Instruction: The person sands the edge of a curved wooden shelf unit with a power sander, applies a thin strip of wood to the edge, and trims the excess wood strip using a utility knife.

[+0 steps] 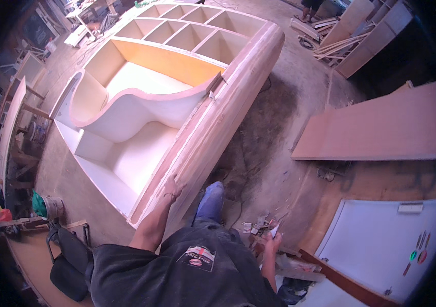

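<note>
A large wooden cabinet [141, 115] lies on its back in front of me, with a wavy curved divider [149, 105] and several square compartments at its far end. Along its right side runs a rounded wooden edge [218, 120] with pale filler-like streaks. My left hand [173, 188] rests on the near part of this edge, its fingers stretched out over the wood. Lower right, away from the cabinet, my right hand [272, 240] is closed on a small whitish piece [274, 231], too small to name.
Small packets and scraps [260, 225] lie beyond my right hand. A brown board [376, 128] and a white panel [381, 245] are at the right. Lower left stands a black chair [70, 261], near a bucket [54, 207]. Loose planks [340, 46] lie far right.
</note>
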